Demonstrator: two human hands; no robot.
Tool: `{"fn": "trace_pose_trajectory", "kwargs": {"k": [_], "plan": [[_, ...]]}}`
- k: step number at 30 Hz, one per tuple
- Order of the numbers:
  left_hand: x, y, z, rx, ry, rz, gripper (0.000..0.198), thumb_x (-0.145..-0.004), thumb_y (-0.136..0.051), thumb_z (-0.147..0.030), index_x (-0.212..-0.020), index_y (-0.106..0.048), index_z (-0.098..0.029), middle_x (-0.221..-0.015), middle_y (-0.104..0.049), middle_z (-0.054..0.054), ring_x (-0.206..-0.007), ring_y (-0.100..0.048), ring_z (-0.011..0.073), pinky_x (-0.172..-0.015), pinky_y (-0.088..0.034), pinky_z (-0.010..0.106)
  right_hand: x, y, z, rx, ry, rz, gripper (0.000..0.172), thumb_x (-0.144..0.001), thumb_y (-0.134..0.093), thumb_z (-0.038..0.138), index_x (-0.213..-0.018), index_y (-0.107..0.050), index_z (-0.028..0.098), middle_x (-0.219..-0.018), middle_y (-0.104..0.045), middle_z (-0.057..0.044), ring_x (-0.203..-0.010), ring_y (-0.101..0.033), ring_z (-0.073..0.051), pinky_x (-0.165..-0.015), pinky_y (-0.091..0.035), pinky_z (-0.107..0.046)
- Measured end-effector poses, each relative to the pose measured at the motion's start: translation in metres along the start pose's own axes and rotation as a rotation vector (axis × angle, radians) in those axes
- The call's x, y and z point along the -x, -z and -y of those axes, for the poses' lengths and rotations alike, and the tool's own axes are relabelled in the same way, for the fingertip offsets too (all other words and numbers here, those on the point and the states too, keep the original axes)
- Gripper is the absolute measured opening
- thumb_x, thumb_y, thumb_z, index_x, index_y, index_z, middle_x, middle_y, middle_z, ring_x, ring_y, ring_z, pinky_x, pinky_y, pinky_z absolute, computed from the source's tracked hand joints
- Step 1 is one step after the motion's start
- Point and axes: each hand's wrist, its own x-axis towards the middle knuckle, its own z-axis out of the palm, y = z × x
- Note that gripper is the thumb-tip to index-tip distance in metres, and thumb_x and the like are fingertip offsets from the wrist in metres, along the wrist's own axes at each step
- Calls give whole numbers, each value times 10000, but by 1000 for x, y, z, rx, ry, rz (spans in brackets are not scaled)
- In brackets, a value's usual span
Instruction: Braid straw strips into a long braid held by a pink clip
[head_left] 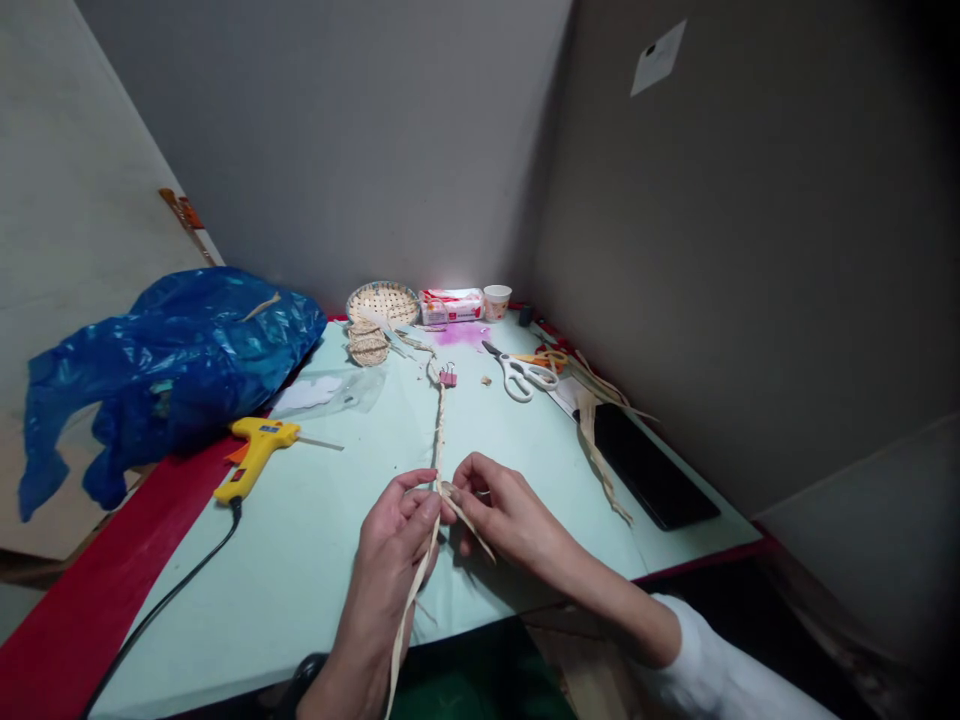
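A pale braid (440,425) of flat plant-fibre strips runs from a pink binder clip (448,378) on the table down to my hands. My left hand (399,525) pinches the braid's lower end between thumb and fingers. From there one long loose strip (405,620) hangs over my left wrist toward the front edge. On the other side, my right hand (499,505) is closed on a shorter loose strip (474,527) slanting down to the right. Both hands nearly touch where the strips meet, and some fingertips there are hidden.
To the left lie a yellow glue gun (259,455) with its cord and a blue plastic bag (187,350). White-handled scissors (525,377), a black tablet-like slab (652,470) and a fibre bundle (596,450) lie right. Behind stand a woven basket (382,302) and a cup (496,302).
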Motion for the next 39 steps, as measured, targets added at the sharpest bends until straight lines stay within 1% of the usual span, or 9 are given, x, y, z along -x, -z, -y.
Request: {"fn": "trace_pose_trajectory", "kwargs": {"k": [8, 10, 13, 17, 20, 26, 29, 33, 39], "plan": [[-2, 1, 1, -44, 14, 34, 392, -698, -747, -309, -969, -510, -156, -639, -617, -39, -364, -290, -5, -378, -153, 148, 3, 9, 6, 14, 12, 44, 219, -927, -460, 314, -803, -565, 168, -480, -551, 39, -413, -465, -81, -465, -359, -185], [-3, 1, 2, -66, 2, 38, 369, -704, -736, -311, -948, -501, -165, -632, -620, -42, -357, -292, -3, -376, -150, 152, 3, 10, 6, 1, 5, 47, 240, -926, -462, 330, -802, -579, 162, -505, -572, 27, -424, -476, -81, -456, -352, -183], [-4, 2, 4, -84, -3, 32, 352, -717, -724, -313, -944, -495, -172, -611, -613, -56, -356, -302, -1, -386, -179, 150, 0, 11, 3, -80, -17, 94, 222, -899, -501, 352, -851, -581, 151, -664, -639, -12, -462, -526, -82, -430, -343, -177], [-3, 1, 5, -103, -11, 6, 357, -711, -726, -309, -959, -512, -166, -627, -631, -28, -431, -445, 40, -423, -257, 153, -1, 11, -1, -132, -77, 128, 218, -851, -556, 347, -940, -565, 148, -701, -631, -15, -457, -489, -77, -409, -324, -175], [-4, 1, 5, -106, -15, 21, 337, -717, -721, -297, -951, -521, -161, -614, -626, -26, -413, -412, 30, -412, -223, 156, 1, 11, 0, -29, -40, 83, 201, -853, -541, 309, -944, -599, 140, -680, -629, -15, -491, -471, -81, -461, -346, -186], [-5, 1, 3, -102, 12, 71, 317, -718, -720, -290, -926, -532, -143, -591, -604, -39, -381, -312, 1, -399, -159, 154, 8, 8, 9, 262, 89, -44, 181, -860, -469, 193, -855, -646, 153, -702, -666, -20, -606, -528, -110, -582, -369, -216], [-6, -1, 0, -109, 61, 73, 325, -681, -737, -300, -886, -545, -135, -567, -584, -49, -367, -257, -8, -391, -120, 162, 10, 8, 13, 336, 96, -101, 184, -837, -462, 159, -797, -642, 156, -652, -635, 0, -564, -490, -99, -556, -342, -213], [-6, -6, -6, -133, 131, 68, 323, -629, -754, -287, -833, -555, -134, -555, -583, -47, -373, -273, -5, -401, -128, 165, 12, 10, 14, 363, 97, -136, 162, -797, -463, 123, -749, -614, 157, -581, -563, 33, -523, -433, -82, -510, -296, -200], [-7, -9, -6, -146, 183, 86, 267, -624, -755, -262, -754, -560, -134, -531, -553, -56, -367, -238, -10, -403, -105, 180, 18, 10, 8, 394, 147, -172, 147, -842, -446, 146, -793, -582, 175, -607, -549, 42, -541, -435, -85, -533, -297, -207]]}}
